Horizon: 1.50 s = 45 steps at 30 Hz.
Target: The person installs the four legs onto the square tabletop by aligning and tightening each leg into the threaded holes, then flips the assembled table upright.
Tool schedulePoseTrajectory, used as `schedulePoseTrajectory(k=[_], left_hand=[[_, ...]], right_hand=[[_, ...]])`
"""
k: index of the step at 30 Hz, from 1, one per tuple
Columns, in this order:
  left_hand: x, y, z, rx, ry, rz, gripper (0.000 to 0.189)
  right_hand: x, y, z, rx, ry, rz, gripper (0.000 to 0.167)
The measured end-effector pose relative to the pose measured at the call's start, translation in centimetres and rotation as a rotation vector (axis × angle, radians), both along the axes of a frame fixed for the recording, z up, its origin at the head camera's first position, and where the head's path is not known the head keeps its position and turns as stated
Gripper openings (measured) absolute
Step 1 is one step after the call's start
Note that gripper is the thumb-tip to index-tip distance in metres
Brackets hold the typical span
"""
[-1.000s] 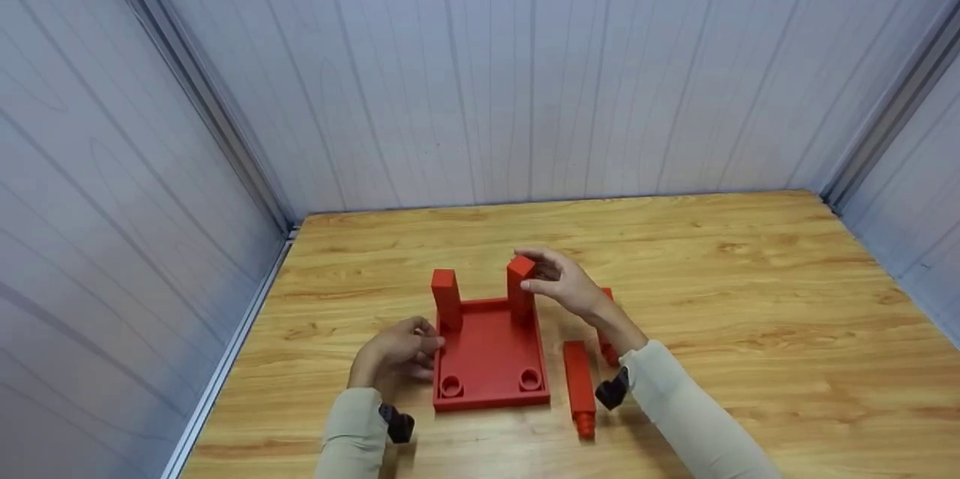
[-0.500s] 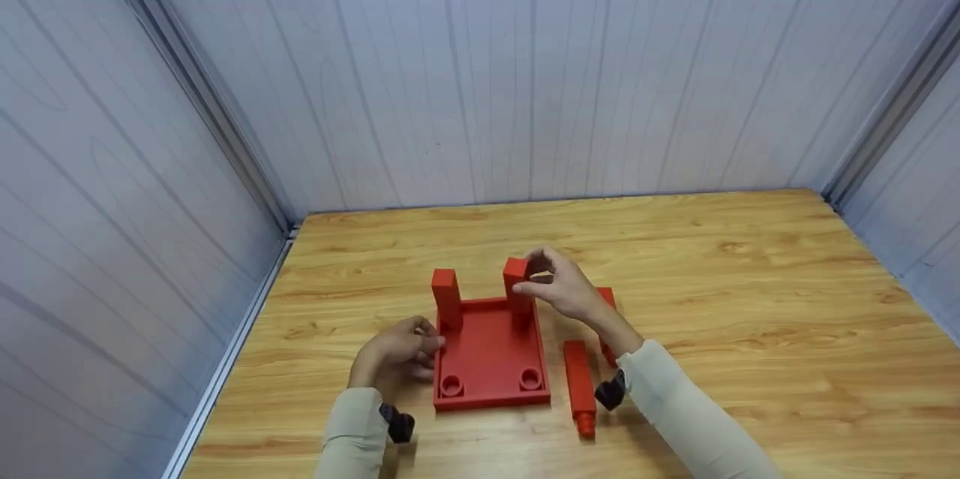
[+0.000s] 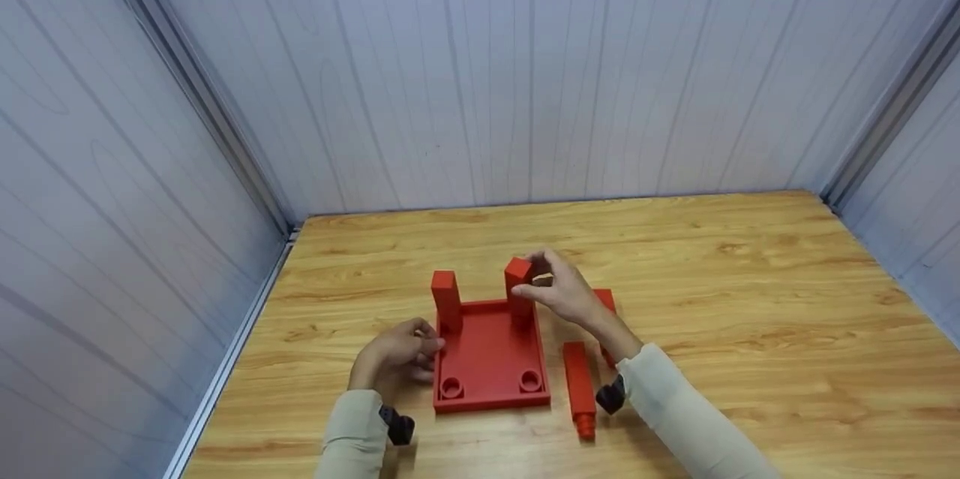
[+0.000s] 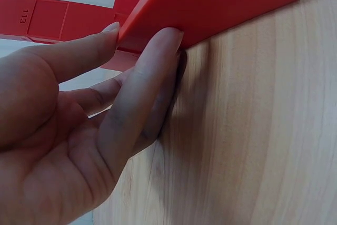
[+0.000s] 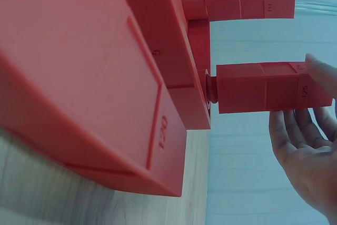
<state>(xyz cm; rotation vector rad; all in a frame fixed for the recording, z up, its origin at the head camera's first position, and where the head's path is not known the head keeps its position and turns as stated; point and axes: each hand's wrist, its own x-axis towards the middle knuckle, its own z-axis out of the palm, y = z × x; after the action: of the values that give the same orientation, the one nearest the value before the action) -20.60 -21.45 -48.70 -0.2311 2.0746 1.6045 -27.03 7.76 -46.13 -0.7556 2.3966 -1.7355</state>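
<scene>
A shallow red square base (image 3: 491,405) with raised rims and round corner sockets lies on the table. My left hand (image 3: 397,351) holds its left side, thumb on the rim and fingers against the outer wall (image 4: 210,11). At the far right corner, my right hand (image 3: 568,297) pinches the top of an upright red square leg (image 3: 517,305) between thumb and fingers. In the right wrist view, a ridged collar (image 5: 211,88) shows between this leg and its socket. Another red leg (image 3: 447,297) stands upright in the far left corner. Both near sockets (image 3: 530,380) hold nothing.
Two loose red legs lie right of the base: one with its threaded end (image 3: 585,428) toward me, the other (image 3: 604,305) partly under my right forearm. A red block marked 120 (image 5: 89,77) fills the right wrist view's foreground. White panel walls (image 3: 487,73) enclose the wooden table (image 3: 750,314).
The leg in my right hand has turned about its upright axis, its top facing different ways across the frames. My right fingers have shifted slightly on it. Left hand and base stay put.
</scene>
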Motion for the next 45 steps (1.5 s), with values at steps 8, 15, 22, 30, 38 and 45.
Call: schedulePoseTrajectory(k=[8, 15, 22, 30, 38, 45], left_hand=[[0.2, 0.1, -0.1, 0.028, -0.005, 0.011, 0.019], [0.1, 0.0, 0.0, -0.021, 0.019, -0.028, 0.021], [0.1, 0.2, 0.2, -0.031, 0.009, -0.004, 0.021], [0.1, 0.2, 0.1, 0.001, 0.0, 0.008, 0.02], [0.1, 0.1, 0.1, -0.011, 0.022, -0.017, 0.019], [0.1, 0.0, 0.0, -0.009, 0.013, -0.032, 0.02]], right_hand=[[-0.5, 0.6, -0.1, -0.097, -0.122, 0.192, 0.061], [-0.7, 0.5, -0.2, -0.174, -0.163, 0.233, 0.059], [0.0, 0.1, 0.5, -0.097, -0.098, 0.079, 0.048], [-0.2, -0.3, -0.3, -0.024, -0.037, -0.025, 0.045], [0.0, -0.4, -0.3, 0.017, -0.012, -0.042, 0.055], [0.0, 0.1, -0.4, -0.032, -0.052, 0.083, 0.057]])
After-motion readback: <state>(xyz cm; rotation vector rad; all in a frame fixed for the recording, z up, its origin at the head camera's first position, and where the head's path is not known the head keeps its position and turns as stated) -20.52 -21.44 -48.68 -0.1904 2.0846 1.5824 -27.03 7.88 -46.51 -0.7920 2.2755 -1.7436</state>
